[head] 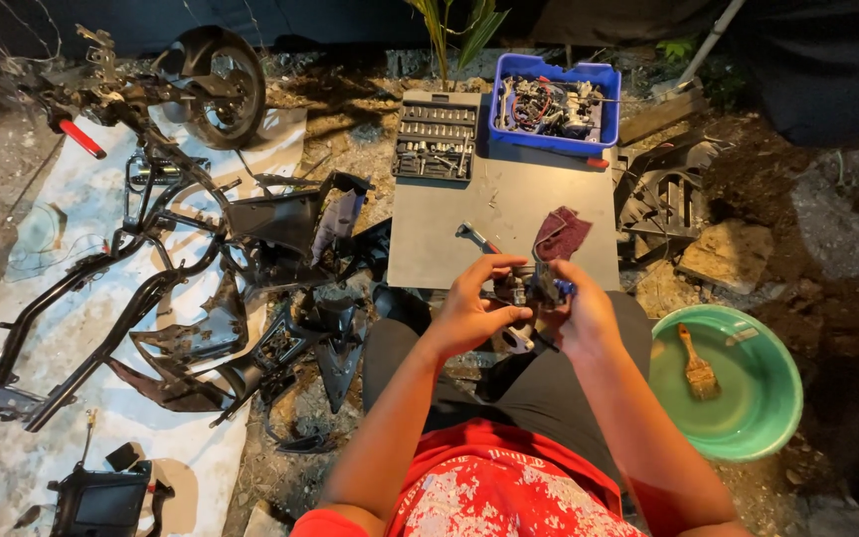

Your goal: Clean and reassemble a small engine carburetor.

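Two hands clasp a small, dark metal engine part (529, 288).

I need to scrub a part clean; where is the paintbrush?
In the head view, the paintbrush lies inside the green basin on the ground at lower right, just beside the person's right hand.

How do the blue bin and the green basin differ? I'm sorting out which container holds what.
The blue bin is rectangular and crammed with small parts and wires; the green basin is round and holds only a brush. The blue bin stands at the far edge of the grey board, beside the socket set; the green basin sits on the dirt by the person's right hand. Both are open-topped.
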